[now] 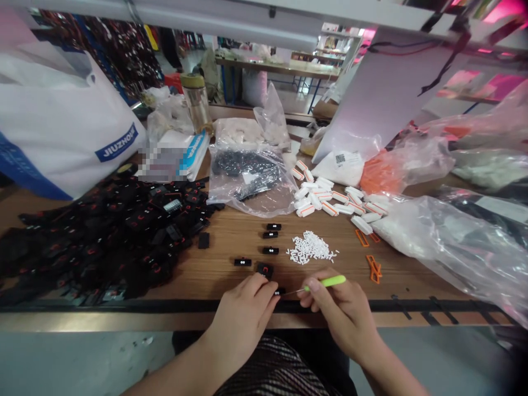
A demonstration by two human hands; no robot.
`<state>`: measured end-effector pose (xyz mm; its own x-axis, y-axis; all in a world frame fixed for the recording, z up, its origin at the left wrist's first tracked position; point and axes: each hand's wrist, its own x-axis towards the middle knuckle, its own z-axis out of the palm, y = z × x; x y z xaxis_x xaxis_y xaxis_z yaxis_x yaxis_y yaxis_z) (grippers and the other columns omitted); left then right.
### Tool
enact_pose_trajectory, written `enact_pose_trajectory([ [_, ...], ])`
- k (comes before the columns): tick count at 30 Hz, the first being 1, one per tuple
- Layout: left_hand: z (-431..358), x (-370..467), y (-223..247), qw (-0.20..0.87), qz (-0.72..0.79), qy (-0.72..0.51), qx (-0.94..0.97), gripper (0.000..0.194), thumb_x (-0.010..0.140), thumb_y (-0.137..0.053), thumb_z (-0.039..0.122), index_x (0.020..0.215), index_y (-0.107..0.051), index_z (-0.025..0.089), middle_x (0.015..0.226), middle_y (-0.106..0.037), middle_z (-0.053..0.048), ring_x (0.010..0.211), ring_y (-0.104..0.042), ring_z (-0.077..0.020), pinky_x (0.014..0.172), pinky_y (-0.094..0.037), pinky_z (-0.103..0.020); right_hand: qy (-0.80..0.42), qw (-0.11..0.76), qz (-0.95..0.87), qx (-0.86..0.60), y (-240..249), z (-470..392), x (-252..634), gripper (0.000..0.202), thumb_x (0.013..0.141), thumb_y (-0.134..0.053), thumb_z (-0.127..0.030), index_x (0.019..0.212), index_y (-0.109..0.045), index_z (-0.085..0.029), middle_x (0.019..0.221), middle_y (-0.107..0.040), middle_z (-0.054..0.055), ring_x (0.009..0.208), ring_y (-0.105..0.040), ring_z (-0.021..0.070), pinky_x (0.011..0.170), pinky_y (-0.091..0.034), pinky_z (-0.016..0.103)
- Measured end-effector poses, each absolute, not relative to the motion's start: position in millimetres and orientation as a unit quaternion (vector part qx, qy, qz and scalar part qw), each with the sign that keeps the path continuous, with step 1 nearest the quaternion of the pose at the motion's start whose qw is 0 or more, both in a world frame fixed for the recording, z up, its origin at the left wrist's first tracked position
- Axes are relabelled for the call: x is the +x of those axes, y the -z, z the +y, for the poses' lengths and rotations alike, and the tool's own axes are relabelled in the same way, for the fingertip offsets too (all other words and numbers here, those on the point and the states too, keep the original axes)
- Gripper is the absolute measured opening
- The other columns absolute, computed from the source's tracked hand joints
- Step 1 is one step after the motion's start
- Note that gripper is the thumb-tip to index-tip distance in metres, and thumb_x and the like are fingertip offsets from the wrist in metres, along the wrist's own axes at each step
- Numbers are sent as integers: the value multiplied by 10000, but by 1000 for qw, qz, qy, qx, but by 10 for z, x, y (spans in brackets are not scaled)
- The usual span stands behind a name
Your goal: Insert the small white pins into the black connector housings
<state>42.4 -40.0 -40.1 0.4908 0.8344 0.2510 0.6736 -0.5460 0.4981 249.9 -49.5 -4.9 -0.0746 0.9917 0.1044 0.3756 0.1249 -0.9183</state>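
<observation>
My left hand (pixel 246 301) is closed at the table's front edge, its fingertips on a small black plastic housing (pixel 279 291) with white dots on its end. In my right hand (pixel 342 309) is a pick with a lime-green handle (pixel 335 281); its thin metal shaft points left and its tip is at the housing. Just beyond my left fingers lies a black housing with orange inside (pixel 264 269). Another black housing (pixel 242 262) lies to its left, and several more stand in a rough column further back. A heap of tiny white pins (pixel 310 247) lies beyond my right hand.
A large pile of black housings (pixel 124 231) covers the left of the table. White pieces with orange strips (pixel 329 208), orange frames (pixel 374 269) and clear plastic bags (pixel 445 236) lie on the right. Behind are a bag of black parts (pixel 251 181) and a bottle (pixel 196 102).
</observation>
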Motion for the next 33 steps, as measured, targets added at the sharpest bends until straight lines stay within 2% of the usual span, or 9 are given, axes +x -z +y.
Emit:
enact_pose_trajectory([
  [7,-385,389,485,174,446,-283,831,217,989,-521,260,1118,-685,202,1019,-694,-63,878,-687,-224,742,-615,-385,-353,438,-607,-562,225,-553,2412,209,975,-538,-301,852,-662,-186,734,-701,22,603,-670,123,559,-559,235],
  [21,-389,399,485,199,449,-292,821,192,963,-566,232,1111,-687,210,1016,-695,-56,873,-687,-226,752,-606,-388,-293,442,-631,-566,185,-548,2397,237,964,-536,-274,787,-673,-195,700,-704,21,586,-664,133,569,-550,240],
  [28,-382,397,484,195,445,-295,822,201,972,-550,242,1115,-688,207,1005,-696,-61,866,-686,-218,752,-605,-368,-297,417,-647,-564,211,-558,2383,194,968,-530,-249,831,-658,-200,716,-697,13,605,-667,136,597,-541,249],
  [33,-386,389,472,215,446,-294,817,187,966,-564,228,1107,-686,216,1012,-698,-49,878,-690,-207,776,-604,-359,-284,360,-703,-543,106,-538,2346,187,967,-527,-239,819,-638,-211,736,-686,10,648,-666,145,620,-513,257],
])
